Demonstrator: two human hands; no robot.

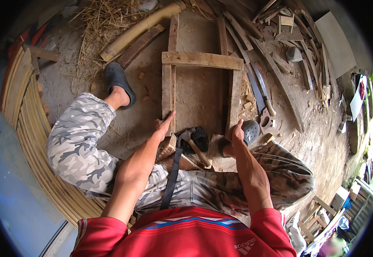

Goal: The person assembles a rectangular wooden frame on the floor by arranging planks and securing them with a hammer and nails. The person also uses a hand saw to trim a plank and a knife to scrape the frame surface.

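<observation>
On the ground before me lies a wooden frame: two long side boards joined by a crosspiece [203, 60] toward the far part. My left hand [164, 125] is closed around the near end of the left side board [167, 92], its index finger lying along the wood. At the near end of the right side board [233, 100], my right hand [238, 131] is closed on the wood, its fingers partly hidden. Between my legs, a hammer [199, 153] with a wooden handle rests by a black cloth or bag [199, 139] and a wood block [168, 147].
Right of the frame lie a handsaw [256, 92] and a long curved knife [262, 85]. Planks [280, 81] and scraps are heaped at the far right. A bamboo pole [141, 31] and straw [94, 38] lie far left. Bent strips [45, 150] are stacked at my left.
</observation>
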